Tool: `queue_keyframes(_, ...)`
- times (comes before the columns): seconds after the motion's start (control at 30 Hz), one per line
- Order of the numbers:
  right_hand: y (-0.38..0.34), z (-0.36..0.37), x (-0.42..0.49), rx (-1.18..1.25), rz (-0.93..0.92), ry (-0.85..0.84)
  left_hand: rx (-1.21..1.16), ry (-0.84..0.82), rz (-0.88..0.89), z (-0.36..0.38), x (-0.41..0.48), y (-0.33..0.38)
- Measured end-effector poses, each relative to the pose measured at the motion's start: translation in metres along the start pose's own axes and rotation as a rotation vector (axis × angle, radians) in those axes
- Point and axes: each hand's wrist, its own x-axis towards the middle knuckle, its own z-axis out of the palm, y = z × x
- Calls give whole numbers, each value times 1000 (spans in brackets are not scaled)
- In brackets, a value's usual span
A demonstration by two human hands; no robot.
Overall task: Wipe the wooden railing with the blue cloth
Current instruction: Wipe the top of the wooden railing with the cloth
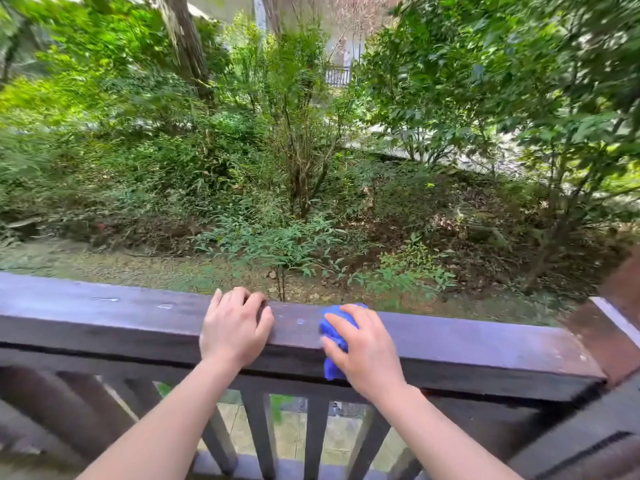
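Left hand (233, 332) rests on wooden railing (104, 323); right hand (363, 351) grips blue cloth (331, 328).

Lower centre: left hand (232, 327) resting on wooden railing (104, 317) top, fingers bent. Just right of it: right hand (363, 348) gripping bunched blue cloth (331, 328) against railing's top and near edge. Balusters (258, 434) below; shrubs (294, 161) filling upper frame.
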Motion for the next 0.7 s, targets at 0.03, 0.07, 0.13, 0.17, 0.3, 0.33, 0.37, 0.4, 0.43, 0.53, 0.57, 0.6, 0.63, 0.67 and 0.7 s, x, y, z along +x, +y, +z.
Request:
queue_keyframes(0.03,-6,3,-3,5,-99,-38,4,-12,8,0,1,0)
queue_keyframes(0.07,-7,3,1,8,-143,-60,1,-34,12,-2,1,1)
queue_keyframes(0.13,-2,-1,17,44,-51,-70,-29,-73,20,-6,0,3)
queue_keyframes(0.17,-2,0,25,63,44,-52,-67,-75,25,-9,0,2)
queue_keyframes(0.3,-37,21,32,68,53,-53,-204,29,95,-21,-6,-16)
queue_keyframes(0.33,-45,27,29,74,-37,-93,-193,62,119,-25,-7,-25)
queue_keyframes(0.37,-49,30,29,75,-113,-126,-171,90,129,-28,-7,-39)
queue_keyframes(0.4,-47,31,33,76,-139,-142,-147,110,125,-31,-7,-52)
queue_keyframes(0.43,-42,29,40,85,-115,-139,-120,124,103,-35,-6,-66)
queue_keyframes(0.53,-44,35,63,83,35,-103,-31,94,-42,-43,-3,-115)
queue_keyframes(0.57,-50,38,66,64,42,-93,-7,65,-67,-44,-1,-127)
queue_keyframes(0.6,-56,42,65,48,23,-88,13,34,-74,-43,1,-136)
queue_keyframes(0.63,-61,46,63,47,-14,-84,23,13,-70,-41,3,-142)
queue_keyframes(0.67,-62,49,58,57,-60,-90,23,13,-63,-38,5,-146)
queue_keyframes(0.7,-60,49,53,67,-109,-108,17,31,-59,-35,6,-148)
